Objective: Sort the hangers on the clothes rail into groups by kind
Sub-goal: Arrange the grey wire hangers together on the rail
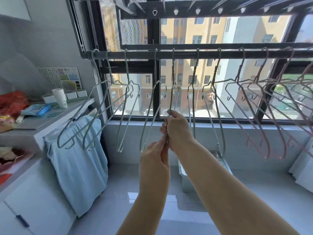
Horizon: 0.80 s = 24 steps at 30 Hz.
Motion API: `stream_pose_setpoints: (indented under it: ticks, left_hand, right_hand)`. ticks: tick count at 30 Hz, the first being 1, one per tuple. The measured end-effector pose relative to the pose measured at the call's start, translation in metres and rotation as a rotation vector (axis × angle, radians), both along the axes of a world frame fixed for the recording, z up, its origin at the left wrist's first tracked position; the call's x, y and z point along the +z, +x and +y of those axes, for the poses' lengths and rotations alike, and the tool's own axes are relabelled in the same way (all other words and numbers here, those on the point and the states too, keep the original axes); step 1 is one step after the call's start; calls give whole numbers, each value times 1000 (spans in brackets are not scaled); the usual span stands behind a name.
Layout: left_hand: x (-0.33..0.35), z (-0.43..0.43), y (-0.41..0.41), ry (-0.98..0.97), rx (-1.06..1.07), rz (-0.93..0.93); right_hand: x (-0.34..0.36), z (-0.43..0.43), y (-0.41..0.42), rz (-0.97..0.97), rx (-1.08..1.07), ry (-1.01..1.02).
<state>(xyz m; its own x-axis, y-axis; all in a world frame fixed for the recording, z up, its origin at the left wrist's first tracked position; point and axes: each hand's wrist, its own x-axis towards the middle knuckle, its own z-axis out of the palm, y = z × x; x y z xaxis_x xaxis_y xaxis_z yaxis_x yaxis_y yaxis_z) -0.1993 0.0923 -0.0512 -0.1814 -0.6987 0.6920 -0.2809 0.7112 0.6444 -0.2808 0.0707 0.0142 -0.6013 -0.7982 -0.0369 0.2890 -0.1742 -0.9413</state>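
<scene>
A dark clothes rail [186, 54] runs across the window. Several grey-green wire hangers [101, 106] hang on its left and middle stretch, and several pink wire hangers [257, 116] hang on its right stretch. One grey-green hanger [172, 78] hangs from the rail at the middle, turned edge-on. My right hand [177, 129] grips its lower part, fingers pinched near the top of the grip. My left hand [155, 155] holds the same hanger just below, thumb and fingers closed on the wire.
A light blue cloth [79, 163] hangs over a white cabinet [33, 192] at the left, whose top holds a white cup [60, 98], packets and a red bag. A white box [188, 173] stands on the floor under the window. An upper drying rack [203, 11] runs overhead.
</scene>
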Motion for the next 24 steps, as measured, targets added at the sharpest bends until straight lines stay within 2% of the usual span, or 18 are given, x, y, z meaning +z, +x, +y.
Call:
stream_pose_setpoints:
  ticks: [10, 16, 18, 21, 24]
  left_hand:
    - [7, 6, -5, -31, -56, -13]
    - [2, 12, -6, -20, -92, -7]
    - [2, 14, -2, -22, -75, 38]
    - [5, 11, 9, -121, 37, 128]
    - [8, -2, 21, -170, 158, 133]
  right_hand:
    - [5, 4, -6, -158, -71, -90]
    - [4, 11, -11, -95, -58, -58]
    - [5, 15, -13, 62, -60, 56]
    - [8, 24, -12, 465, -92, 263]
    - [17, 33, 4, 815, -192, 145]
